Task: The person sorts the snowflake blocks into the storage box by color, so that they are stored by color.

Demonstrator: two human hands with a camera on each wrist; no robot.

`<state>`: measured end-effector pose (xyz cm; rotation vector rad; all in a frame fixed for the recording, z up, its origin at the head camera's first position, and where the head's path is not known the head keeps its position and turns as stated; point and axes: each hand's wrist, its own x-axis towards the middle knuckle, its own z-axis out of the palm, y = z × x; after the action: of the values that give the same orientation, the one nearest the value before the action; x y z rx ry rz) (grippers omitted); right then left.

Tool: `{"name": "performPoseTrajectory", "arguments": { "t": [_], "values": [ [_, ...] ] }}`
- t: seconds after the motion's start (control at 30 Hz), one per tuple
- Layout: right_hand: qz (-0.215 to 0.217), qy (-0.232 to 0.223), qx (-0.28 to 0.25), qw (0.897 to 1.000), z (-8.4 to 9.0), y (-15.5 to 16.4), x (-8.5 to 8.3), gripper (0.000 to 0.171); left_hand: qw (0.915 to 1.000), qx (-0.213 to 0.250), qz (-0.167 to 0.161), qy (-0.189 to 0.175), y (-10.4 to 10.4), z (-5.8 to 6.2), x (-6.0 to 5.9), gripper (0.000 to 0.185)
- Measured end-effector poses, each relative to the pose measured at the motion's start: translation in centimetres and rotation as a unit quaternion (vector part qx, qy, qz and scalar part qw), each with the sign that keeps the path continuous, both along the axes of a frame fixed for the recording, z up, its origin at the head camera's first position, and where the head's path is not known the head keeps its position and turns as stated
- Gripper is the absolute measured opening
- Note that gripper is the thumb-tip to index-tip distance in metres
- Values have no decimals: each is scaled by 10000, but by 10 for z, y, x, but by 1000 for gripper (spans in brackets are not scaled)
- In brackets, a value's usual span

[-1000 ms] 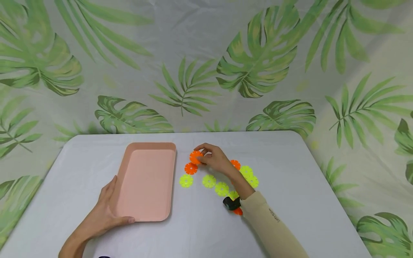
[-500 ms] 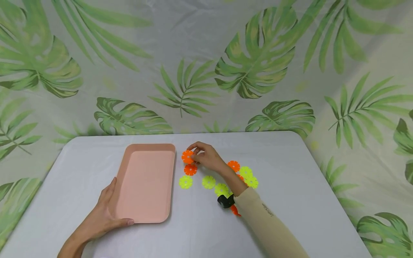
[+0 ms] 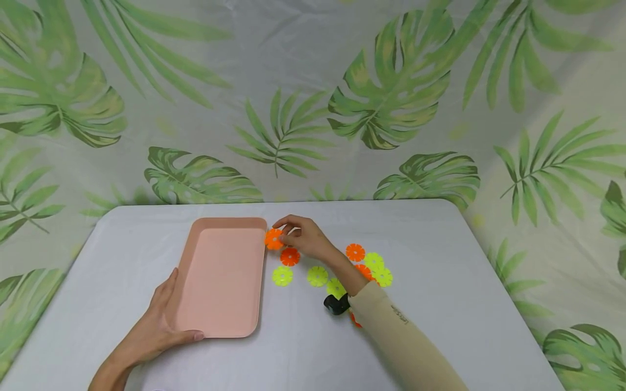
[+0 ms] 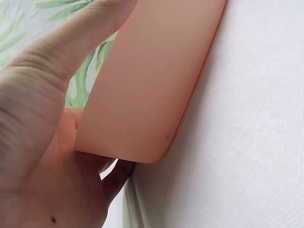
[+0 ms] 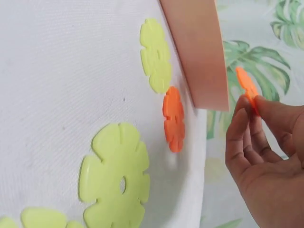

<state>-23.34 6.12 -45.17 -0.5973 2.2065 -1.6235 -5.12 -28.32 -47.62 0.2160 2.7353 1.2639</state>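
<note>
Orange disc (image 3: 271, 238) is apparently being carried: nearest, the left hand (image 3: 154, 327), fingers outstretched, is bracing the near-left corner of the pink tray (image 3: 222, 279); beyond, by its right rim, the right hand (image 3: 307, 239) is pinching the disc. The next move is likely calling for clearing that rim.

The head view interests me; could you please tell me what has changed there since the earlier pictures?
The right hand, pinching an orange disc, has moved left, so the disc now appears at the right rim of the pink tray. Nothing was newly grasped or released. The left hand still rests against the tray; tray and loose discs stayed put.
</note>
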Motion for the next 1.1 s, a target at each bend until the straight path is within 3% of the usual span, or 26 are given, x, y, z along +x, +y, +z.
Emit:
{"name": "performPoseTrajectory", "arguments": {
  "t": [0.57, 1.1],
  "values": [
    [-21, -6, 95, 10000, -3, -27, -1, 23, 9999, 60, -81, 25, -1, -2, 2, 143],
    [-46, 408, 234, 9989, 0, -44, -14, 22, 9999, 118, -63, 76, -2, -2, 1, 143]
  ]
}}
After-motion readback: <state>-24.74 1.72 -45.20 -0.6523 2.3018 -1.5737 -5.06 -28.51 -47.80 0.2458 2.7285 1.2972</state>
